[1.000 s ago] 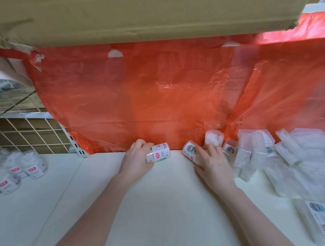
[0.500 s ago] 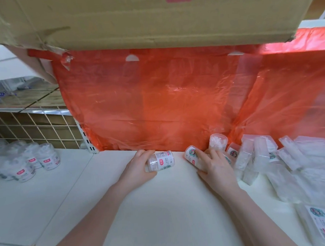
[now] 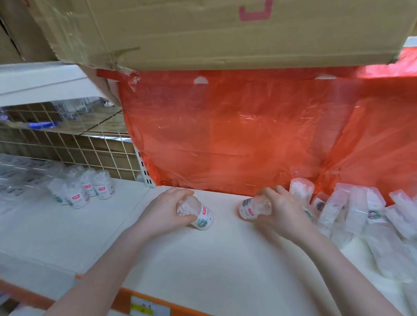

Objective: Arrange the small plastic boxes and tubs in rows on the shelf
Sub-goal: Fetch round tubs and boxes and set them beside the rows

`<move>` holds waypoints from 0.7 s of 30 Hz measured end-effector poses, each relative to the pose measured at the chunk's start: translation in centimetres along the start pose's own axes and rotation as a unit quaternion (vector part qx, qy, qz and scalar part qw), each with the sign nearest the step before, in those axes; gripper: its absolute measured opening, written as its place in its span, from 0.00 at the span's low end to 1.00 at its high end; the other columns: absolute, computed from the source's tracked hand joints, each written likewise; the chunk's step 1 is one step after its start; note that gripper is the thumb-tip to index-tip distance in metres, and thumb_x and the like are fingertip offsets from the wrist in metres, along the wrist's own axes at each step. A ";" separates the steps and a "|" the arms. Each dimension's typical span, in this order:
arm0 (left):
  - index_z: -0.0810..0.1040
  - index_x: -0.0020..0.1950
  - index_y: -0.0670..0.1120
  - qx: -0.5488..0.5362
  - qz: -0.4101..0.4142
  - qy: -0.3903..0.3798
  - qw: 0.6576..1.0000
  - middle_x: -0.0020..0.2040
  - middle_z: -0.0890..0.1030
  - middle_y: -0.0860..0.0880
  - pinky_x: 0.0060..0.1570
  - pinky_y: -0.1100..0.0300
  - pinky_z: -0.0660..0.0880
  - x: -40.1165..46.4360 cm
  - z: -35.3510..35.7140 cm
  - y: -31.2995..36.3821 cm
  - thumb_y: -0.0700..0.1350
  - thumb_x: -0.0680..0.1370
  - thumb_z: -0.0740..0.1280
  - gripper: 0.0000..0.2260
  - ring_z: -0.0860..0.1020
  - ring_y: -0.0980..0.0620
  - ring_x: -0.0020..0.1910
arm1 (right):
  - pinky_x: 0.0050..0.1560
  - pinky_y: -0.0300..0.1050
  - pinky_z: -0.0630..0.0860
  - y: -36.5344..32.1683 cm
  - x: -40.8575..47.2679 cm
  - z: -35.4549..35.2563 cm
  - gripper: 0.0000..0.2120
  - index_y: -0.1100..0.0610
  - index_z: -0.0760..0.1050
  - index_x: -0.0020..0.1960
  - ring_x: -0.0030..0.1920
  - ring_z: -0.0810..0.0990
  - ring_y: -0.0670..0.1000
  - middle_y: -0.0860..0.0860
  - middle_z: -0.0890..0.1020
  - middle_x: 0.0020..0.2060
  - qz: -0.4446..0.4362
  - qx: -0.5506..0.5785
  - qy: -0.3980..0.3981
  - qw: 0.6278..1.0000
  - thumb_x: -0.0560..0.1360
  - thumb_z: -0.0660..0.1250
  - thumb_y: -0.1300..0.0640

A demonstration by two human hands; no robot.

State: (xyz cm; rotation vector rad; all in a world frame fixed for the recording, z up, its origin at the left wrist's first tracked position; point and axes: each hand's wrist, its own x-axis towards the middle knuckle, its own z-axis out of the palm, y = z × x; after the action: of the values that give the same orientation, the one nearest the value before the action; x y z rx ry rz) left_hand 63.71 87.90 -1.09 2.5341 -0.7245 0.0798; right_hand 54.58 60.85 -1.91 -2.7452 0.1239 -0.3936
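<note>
White shelf (image 3: 209, 262) board is seen from above, with an orange strip (image 3: 147, 298) along its front edge and red plastic sheet (image 3: 250, 135) hung at the back. Much bare room is left in the middle of the shelf, between and in front of the two hands. A big cardboard box (image 3: 219, 25) is cut off by the top edge.

Two tubs are held, one in each hand. A tilted tub (image 3: 198, 213) is gripped by the left hand (image 3: 162, 215), with fingers curled round its top end. A second tub (image 3: 253, 207) is gripped by the right hand (image 3: 282, 212), fingers curled over it, and its label end is pointed left. Both tubs are kept low, near the back of the shelf; whether they touch the board cannot be told.

One more tub (image 3: 301, 192) is stood upright just behind the right hand. A heap of clear plastic boxes (image 3: 367, 211) is piled on the right, too blurred to be counted and partly cut off. On the left, a group of tubs (image 3: 87, 188) is stood together; about four or five can be made out. Further left, packets (image 3: 6, 180) are too blurred to be told apart.
</note>
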 end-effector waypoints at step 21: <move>0.72 0.68 0.52 0.093 -0.151 0.085 0.980 0.57 0.75 0.51 0.50 0.66 0.65 -14.9 -13.4 -13.2 0.56 0.69 0.73 0.28 0.74 0.54 0.56 | 0.57 0.42 0.67 -22.7 3.3 6.1 0.30 0.53 0.68 0.69 0.63 0.70 0.52 0.50 0.73 0.62 -0.219 0.004 -0.119 0.968 0.68 0.69 0.57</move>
State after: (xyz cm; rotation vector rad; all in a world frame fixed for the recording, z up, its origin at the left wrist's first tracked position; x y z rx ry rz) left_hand 58.76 111.19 1.86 2.7423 -0.2706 0.2664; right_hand 60.24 83.60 1.82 -2.7721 -0.5514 -0.1687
